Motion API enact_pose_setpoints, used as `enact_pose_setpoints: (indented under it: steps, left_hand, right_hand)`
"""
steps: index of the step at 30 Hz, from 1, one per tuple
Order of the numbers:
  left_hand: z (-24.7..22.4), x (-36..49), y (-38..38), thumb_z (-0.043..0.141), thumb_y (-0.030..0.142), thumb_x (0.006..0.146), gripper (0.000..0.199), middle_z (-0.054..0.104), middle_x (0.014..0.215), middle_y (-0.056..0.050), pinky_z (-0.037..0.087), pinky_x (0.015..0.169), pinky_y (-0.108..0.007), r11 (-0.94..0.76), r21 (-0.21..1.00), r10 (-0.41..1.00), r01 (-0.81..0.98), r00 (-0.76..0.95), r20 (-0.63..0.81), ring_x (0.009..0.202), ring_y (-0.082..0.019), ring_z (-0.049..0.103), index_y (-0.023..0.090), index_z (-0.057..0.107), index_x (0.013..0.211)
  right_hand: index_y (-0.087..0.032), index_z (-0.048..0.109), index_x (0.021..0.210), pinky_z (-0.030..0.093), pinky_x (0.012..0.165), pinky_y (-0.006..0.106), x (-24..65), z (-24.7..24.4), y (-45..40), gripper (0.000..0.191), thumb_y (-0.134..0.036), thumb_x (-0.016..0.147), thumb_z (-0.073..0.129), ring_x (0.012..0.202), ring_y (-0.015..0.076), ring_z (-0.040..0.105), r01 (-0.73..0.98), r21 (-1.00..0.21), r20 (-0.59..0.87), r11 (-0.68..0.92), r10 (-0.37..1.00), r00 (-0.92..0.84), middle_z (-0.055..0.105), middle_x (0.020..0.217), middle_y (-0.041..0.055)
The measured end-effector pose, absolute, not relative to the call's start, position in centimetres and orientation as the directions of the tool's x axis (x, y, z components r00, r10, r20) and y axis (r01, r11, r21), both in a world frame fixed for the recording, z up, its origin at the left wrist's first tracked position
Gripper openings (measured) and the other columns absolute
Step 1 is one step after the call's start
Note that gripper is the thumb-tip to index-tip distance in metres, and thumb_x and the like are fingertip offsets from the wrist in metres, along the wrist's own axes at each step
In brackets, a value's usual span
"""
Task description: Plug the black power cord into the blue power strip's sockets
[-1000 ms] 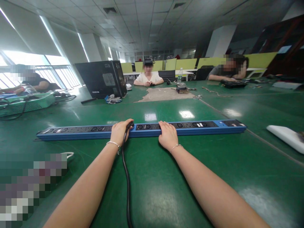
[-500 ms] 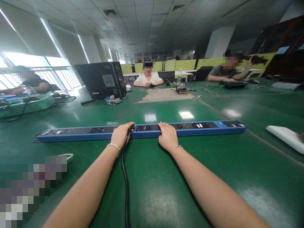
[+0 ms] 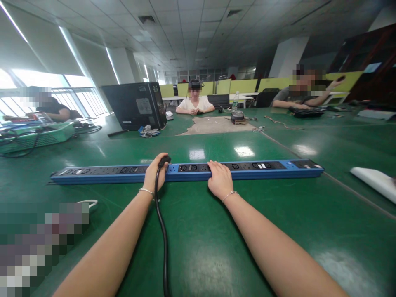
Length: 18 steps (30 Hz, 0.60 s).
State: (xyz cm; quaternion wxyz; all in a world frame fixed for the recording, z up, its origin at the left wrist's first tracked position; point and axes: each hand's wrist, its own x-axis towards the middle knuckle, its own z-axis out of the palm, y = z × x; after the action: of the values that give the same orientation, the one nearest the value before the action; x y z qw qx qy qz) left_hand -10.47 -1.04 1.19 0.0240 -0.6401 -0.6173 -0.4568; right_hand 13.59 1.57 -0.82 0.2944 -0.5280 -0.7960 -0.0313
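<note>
A long blue power strip (image 3: pixel 192 175) with black socket panels lies crosswise on the green table. Between the fingers and thumb of my left hand (image 3: pixel 154 170) is a black power plug (image 3: pixel 163 161), held just above the strip's sockets. From the plug a black cord (image 3: pixel 162 231) runs down past my wrist toward the table's near side. My right hand (image 3: pixel 220 179) grips the strip right of its middle, fingers over the top and thumb on the near edge. The plug's contact end is hard to make out.
Behind the strip stand a black computer case (image 3: pixel 133 106), grey gloves (image 3: pixel 149 131) and a round dark device (image 3: pixel 237 115) by a brown sheet (image 3: pixel 213 125). A green basket (image 3: pixel 58 134) is at left, a white object (image 3: pixel 375 183) at right. Several people sit around the table.
My left hand has lifted and tilted, bringing the plug up off the strip and slightly left. My right hand keeps its place on the strip. The view has shifted slightly.
</note>
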Motion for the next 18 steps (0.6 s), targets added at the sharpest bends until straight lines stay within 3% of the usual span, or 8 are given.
enact_pose_setpoints:
  steps: [5,10,18]
  left_hand:
    - [1.5,-8.6,-1.1,0.046,0.03,0.085,0.035,0.065,0.109,-0.006,0.043,0.093,-0.036,-0.282,0.459,0.839,0.842,-0.015,0.543,0.101,-0.02,0.058,0.022,0.053,0.118]
    - [3.0,-4.4,-0.9,0.047,0.029,0.085,0.035,0.065,0.11,-0.005,0.044,0.092,-0.034,-0.304,0.388,0.866,0.87,0.082,0.494,0.103,-0.02,0.058,0.024,0.053,0.119]
    - [3.4,0.0,0.8,0.044,0.037,0.087,0.034,0.067,0.108,-0.001,0.043,0.089,-0.033,-0.274,0.246,0.898,0.93,0.157,0.41,0.1,-0.02,0.06,0.031,0.053,0.12]
  right_hand:
    - [-0.013,0.051,0.125,0.023,0.106,0.035,13.6,-1.0,1.7,0.054,-0.008,0.072,0.043,0.124,0.0192,0.041,0.854,-0.273,0.516,0.443,0.817,-0.259,0.052,0.132,0.0063]
    - [-0.013,0.054,0.122,0.016,0.108,0.04,13.8,-1.3,1.9,0.05,-0.009,0.073,0.042,0.127,0.0213,0.037,0.893,-0.3,0.539,0.337,0.832,-0.133,0.052,0.132,0.0061]
    - [-0.013,0.054,0.121,0.017,0.107,0.039,13.9,-1.2,2.0,0.048,-0.01,0.075,0.042,0.127,0.0212,0.037,0.898,-0.299,0.532,0.323,0.838,-0.125,0.052,0.131,0.008]
